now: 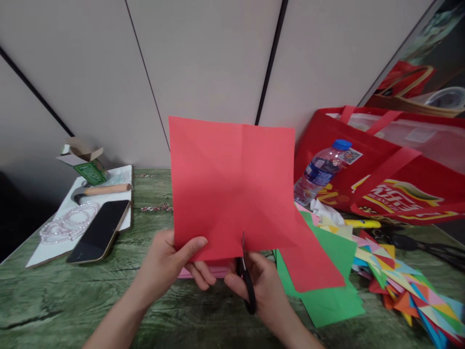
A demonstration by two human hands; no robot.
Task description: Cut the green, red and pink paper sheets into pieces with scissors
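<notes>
A creased sheet of red paper (232, 184) stands up in front of me. My left hand (181, 257) pinches its lower left edge, thumb on the near face. In my right hand (259, 281) are black-handled scissors (247, 281), gripped by the loops, with the blades at the bottom edge of the sheet near its centre fold. Behind and below the hands, some pink paper (216, 272) shows in part. To the right, a red paper piece (314, 261) lies over green sheets (332, 300) on the table.
On the left a phone (100, 232), a hammer (105, 190), beaded strands (70, 223) and an opened box (89, 165) lie on or by a white board. At right are a water bottle (319, 172), a red bag (392, 169) and folded colourful paper pieces (407, 281). A wall panel (207, 63) stands behind.
</notes>
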